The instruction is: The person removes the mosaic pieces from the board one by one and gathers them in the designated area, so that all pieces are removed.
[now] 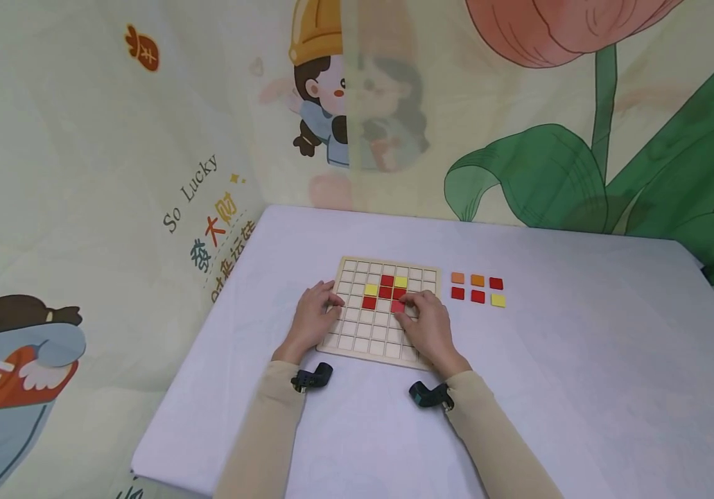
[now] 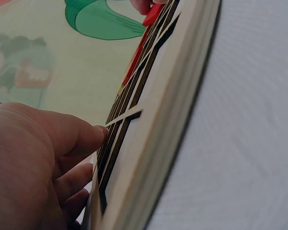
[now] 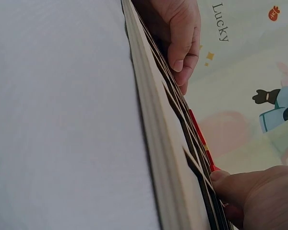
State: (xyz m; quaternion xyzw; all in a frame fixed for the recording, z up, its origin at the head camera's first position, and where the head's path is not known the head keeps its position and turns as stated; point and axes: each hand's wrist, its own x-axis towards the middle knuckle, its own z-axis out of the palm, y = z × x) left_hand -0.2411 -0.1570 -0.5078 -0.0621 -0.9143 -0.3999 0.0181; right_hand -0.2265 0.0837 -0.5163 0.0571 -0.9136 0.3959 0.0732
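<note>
A pale wooden grid board (image 1: 362, 331) lies on the table, with several red and yellow square tiles in its cells. At its left edge, my left hand (image 1: 315, 317) holds the board, thumb (image 2: 98, 136) on the top and the other fingers curled by the side. My right hand (image 1: 430, 329) is over the right half and pinches a red tile (image 1: 398, 305) between thumb and fingers. That red tile (image 2: 152, 15) looks tilted against the grid in the left wrist view. In the right wrist view, the right hand (image 3: 264, 199) partly hides the tiles.
Right of the board lie two short rows of loose tiles: an orange tile (image 1: 457, 278), a darker orange tile (image 1: 477, 280), a yellow tile (image 1: 498, 300) and several red ones (image 1: 477, 296). A white cloth (image 1: 581, 388) covers the table. Printed curtains (image 1: 394, 187) hang behind and at left.
</note>
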